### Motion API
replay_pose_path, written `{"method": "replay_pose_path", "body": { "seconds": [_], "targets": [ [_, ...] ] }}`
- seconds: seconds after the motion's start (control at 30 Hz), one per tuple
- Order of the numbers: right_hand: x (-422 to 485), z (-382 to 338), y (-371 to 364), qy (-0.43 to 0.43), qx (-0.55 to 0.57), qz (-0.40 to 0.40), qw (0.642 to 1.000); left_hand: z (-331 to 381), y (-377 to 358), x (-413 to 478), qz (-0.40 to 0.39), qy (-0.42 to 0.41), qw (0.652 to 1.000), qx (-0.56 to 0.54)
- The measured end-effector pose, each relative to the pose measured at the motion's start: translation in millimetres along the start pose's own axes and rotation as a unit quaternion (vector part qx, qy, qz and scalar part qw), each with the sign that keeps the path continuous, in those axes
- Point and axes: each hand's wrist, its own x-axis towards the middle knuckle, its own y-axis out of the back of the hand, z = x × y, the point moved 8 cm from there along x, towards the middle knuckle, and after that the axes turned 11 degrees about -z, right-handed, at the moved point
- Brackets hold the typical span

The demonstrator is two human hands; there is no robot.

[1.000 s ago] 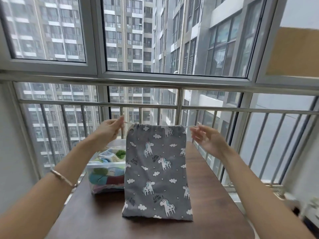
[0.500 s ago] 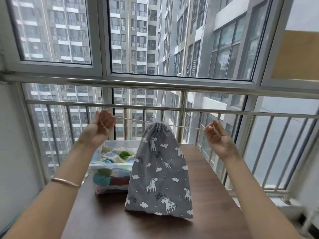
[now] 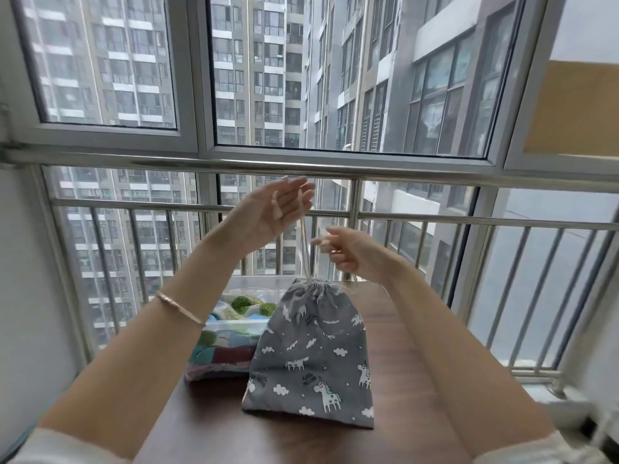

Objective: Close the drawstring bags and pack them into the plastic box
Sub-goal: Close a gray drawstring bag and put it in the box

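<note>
A grey drawstring bag (image 3: 311, 356) printed with white unicorns and clouds lies on the brown table (image 3: 402, 380), its mouth gathered tight at the far end. A pale cord (image 3: 304, 242) rises from the mouth. My left hand (image 3: 271, 212) is raised above the bag, fingers pinching the top of the cord. My right hand (image 3: 348, 252) is lower and right of the cord, fingers curled on another cord end. The clear plastic box (image 3: 231, 326) stands left of the bag, holding colourful fabric bags.
A metal railing (image 3: 435, 219) and large windows close off the far side of the table. A white wall (image 3: 20, 296) is at the left. The table's right edge drops toward the floor by the railing base.
My hands were pulling the cords apart sideways; now both have come together above the bag's mouth, the left raised high. The bag's mouth has gone from open to cinched tight.
</note>
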Motion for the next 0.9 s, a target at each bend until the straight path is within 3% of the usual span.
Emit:
{"method": "replay_pose_path", "body": {
  "seconds": [0.13, 0.2, 0.37, 0.5, 0.57, 0.73, 0.83, 0.9],
  "targets": [
    [1, 11, -42, -0.111, -0.096, -0.113, 0.983, -23, 7, 26, 0.045, 0.101, 0.988, 0.112],
    [-4, 22, -48, -0.158, -0.098, -0.121, 0.975, -43, 15, 27, 0.04, 0.168, 0.973, 0.15],
    [-15, 39, -46, -0.213, -0.161, -0.115, 0.957, -74, 29, 22, 0.022, 0.24, 0.957, 0.16],
    [-12, 29, -36, -0.15, -0.136, -0.073, 0.977, -97, 21, 5, -0.026, 0.307, 0.909, 0.282],
    [-12, 20, -26, -0.107, -0.113, -0.03, 0.987, -108, 10, -3, -0.058, 0.305, 0.904, 0.295],
    [-12, 9, -13, -0.056, -0.078, 0.034, 0.995, -107, -11, -3, -0.062, 0.172, 0.892, 0.413],
    [-13, -2, -8, -0.017, -0.156, 0.097, 0.983, -104, -4, 0, -0.024, 0.144, 0.875, 0.462],
    [-20, -22, -1, 0.041, -0.269, 0.178, 0.945, -103, 5, -3, -0.009, 0.153, 0.862, 0.484]
  ]
}}
